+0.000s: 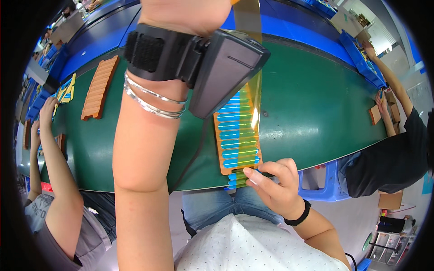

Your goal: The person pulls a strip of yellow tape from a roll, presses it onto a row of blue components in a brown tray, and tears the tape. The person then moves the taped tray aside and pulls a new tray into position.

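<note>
An orange grooved rack point(226, 170) lies on the green table in front of me, with blue rounded strips point(227, 135) across its grooves. A long, clear yellow film strip point(256, 101) runs lengthwise over them, rising toward the top edge. My right hand point(278, 187) is at the rack's near end, its fingers closed at the edge of the film. A few film-covered blue pieces stick out past that end. My left hand point(187, 13) is raised beside the film's far part; its fingers are cut off by the top edge. The left wrist device hides part of the rack.
Another orange grooved rack point(100, 88) lies at the left on the green table point(307, 104). Co-workers' arms reach in at both sides. A blue bin point(361, 58) stands at the far right, and a blue stool point(323, 183) is beside the table. A dark cable point(196, 156) hangs from the wrist device.
</note>
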The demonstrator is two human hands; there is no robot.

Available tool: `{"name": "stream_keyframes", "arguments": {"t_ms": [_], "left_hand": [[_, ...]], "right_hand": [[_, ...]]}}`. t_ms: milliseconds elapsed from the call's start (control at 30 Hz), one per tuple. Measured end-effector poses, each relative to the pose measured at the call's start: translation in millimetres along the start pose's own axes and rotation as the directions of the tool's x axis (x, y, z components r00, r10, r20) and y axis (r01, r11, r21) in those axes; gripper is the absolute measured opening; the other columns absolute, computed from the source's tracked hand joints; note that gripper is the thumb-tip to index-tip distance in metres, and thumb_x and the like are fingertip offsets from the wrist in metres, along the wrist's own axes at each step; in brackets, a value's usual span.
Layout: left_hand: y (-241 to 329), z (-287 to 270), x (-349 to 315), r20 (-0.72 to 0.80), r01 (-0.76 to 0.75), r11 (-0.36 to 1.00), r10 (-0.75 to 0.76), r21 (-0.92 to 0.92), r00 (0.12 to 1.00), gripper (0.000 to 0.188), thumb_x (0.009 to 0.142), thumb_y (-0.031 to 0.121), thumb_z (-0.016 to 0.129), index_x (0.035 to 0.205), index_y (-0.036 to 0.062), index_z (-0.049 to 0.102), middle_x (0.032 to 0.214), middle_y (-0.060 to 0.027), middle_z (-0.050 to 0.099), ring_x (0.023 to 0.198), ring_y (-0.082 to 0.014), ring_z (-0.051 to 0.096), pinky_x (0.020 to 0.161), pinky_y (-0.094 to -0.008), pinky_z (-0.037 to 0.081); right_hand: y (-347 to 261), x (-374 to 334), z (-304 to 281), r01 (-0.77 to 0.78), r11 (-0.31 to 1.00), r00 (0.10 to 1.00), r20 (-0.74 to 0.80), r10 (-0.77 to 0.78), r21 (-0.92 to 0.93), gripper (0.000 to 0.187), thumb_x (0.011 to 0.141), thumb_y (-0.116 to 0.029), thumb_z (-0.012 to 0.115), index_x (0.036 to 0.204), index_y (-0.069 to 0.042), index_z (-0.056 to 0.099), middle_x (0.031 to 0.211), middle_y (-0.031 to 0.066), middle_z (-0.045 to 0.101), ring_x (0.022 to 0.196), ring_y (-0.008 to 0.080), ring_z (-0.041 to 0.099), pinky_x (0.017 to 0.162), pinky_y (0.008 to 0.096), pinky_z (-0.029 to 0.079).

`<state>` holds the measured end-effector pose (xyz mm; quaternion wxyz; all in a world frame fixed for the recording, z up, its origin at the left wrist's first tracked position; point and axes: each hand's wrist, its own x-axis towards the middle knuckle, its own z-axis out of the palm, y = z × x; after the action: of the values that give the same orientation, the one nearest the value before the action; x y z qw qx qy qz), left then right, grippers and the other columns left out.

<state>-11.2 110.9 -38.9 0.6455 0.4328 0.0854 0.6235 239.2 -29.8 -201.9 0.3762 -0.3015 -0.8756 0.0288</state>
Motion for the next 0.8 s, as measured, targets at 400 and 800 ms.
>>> {"name": "stream_keyframes", "arguments": {"t_ms": [400,800], "left_hand": [[3,9,-5,0.011,0.010,0.999,-0.010,0.031,1.000,0.096,0.095,0.072,0.018,0.141,-0.0099,0.037,0.135,-0.0137,0.050,0.123,-0.0231,0.045,0.112,-0.0435,0.020],[-3,0,5,-0.006,0.129,0.990,-0.129,0.062,0.992,0.088,0.098,0.068,0.009,0.131,-0.0028,0.050,0.128,-0.0119,0.053,0.121,-0.0247,0.043,0.113,-0.0499,0.013]], "right_hand": [[-6,-3,4,-0.061,0.997,0.998,0.019,0.062,-0.055,0.047,0.068,-0.007,0.075,0.113,-0.019,0.073,0.099,-0.0020,0.062,0.078,0.0169,0.047,0.069,0.0308,0.036],[-17,42,-21,-0.189,0.982,0.957,0.229,0.180,0.020,0.019,0.080,-0.009,0.071,0.099,-0.011,0.073,0.089,0.0033,0.062,0.070,0.0222,0.053,0.059,0.0346,0.044]]}}
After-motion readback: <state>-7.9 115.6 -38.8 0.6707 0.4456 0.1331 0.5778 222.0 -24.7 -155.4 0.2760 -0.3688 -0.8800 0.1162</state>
